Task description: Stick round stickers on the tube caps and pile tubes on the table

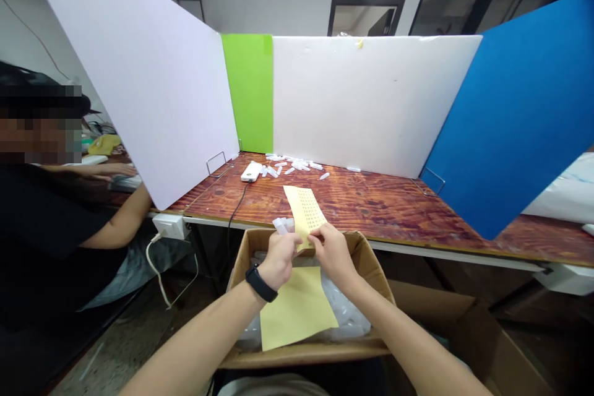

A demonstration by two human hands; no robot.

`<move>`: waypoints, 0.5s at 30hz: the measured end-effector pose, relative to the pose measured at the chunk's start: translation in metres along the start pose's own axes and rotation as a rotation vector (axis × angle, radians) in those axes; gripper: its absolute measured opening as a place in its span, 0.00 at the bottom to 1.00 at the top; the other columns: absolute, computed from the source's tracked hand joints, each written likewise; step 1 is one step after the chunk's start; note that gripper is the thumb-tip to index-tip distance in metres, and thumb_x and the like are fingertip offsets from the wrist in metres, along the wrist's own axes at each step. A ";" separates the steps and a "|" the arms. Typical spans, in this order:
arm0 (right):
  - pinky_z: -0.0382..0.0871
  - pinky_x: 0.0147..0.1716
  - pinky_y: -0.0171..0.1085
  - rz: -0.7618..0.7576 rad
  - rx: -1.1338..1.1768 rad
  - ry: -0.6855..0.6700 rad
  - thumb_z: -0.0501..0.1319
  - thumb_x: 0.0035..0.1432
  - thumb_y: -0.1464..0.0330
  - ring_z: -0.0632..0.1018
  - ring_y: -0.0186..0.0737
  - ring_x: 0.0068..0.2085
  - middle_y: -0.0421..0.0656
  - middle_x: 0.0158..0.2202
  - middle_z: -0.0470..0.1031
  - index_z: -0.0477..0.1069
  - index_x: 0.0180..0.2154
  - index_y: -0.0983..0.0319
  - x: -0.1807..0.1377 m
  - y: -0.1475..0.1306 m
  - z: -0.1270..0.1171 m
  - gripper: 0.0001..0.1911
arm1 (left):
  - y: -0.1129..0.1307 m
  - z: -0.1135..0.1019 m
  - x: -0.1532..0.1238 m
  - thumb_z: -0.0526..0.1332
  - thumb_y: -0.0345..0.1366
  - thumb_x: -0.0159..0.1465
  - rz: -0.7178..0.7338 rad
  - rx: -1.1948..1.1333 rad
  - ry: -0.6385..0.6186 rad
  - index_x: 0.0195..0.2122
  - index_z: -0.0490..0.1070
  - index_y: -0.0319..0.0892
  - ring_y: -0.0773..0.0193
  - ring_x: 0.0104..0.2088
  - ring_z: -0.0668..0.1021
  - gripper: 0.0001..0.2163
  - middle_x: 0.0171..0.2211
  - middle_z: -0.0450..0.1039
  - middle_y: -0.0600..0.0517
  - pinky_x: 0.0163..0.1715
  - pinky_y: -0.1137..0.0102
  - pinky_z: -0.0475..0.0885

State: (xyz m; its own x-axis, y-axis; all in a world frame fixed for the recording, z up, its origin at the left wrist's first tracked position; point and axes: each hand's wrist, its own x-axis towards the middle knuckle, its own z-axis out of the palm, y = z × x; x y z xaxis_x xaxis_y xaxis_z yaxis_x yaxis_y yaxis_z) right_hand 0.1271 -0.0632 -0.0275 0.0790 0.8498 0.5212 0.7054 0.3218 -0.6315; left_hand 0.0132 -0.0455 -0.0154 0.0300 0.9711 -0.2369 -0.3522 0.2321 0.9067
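Yellow label sheet pinched in right-hand fingers; white partition panels back the wood-grain table.

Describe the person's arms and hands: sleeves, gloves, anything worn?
Both forearms are bare, with no sleeves in view, and neither the left hand nor the right hand wears a glove. The left wrist wears a black fitness band. Nothing shows on the right wrist. No cables or markings are visible on either arm.

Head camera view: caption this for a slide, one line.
Right hand pinches a pale yellow dotted paper sheet over an open brown cardboard box; left hand holds small clear plastic tubes.
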 end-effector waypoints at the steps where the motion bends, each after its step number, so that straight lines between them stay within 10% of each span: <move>1: 0.62 0.30 0.35 0.001 0.002 0.005 0.55 0.50 0.74 0.70 0.37 0.29 0.41 0.26 0.67 0.66 0.24 0.63 0.001 0.001 0.000 0.05 | 0.000 0.000 0.001 0.55 0.23 0.38 -0.002 -0.008 -0.005 0.22 0.66 0.36 0.73 0.19 0.67 0.08 0.21 0.66 0.55 0.15 0.78 0.56; 9: 0.62 0.29 0.35 0.047 0.199 -0.090 0.53 0.52 0.70 0.68 0.37 0.28 0.40 0.25 0.67 0.64 0.25 0.62 0.008 0.003 -0.007 0.05 | 0.005 -0.001 0.008 0.58 0.25 0.41 0.030 -0.039 -0.105 0.28 0.70 0.38 0.67 0.26 0.73 0.11 0.27 0.72 0.52 0.24 0.73 0.68; 15: 0.64 0.29 0.35 0.091 0.343 -0.098 0.53 0.54 0.67 0.69 0.37 0.28 0.41 0.26 0.67 0.64 0.28 0.62 0.013 -0.004 -0.027 0.06 | 0.011 -0.004 0.006 0.61 0.32 0.49 0.473 0.228 -0.242 0.25 0.68 0.37 0.67 0.28 0.71 0.04 0.25 0.69 0.53 0.30 0.72 0.67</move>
State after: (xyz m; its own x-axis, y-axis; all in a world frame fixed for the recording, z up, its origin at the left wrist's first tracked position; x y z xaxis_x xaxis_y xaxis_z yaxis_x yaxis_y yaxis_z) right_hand 0.1442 -0.0650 -0.0025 0.0504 0.9120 0.4071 0.4199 0.3505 -0.8372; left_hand 0.0055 -0.0371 -0.0082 0.1411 0.9512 0.2745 -0.1694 -0.2500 0.9533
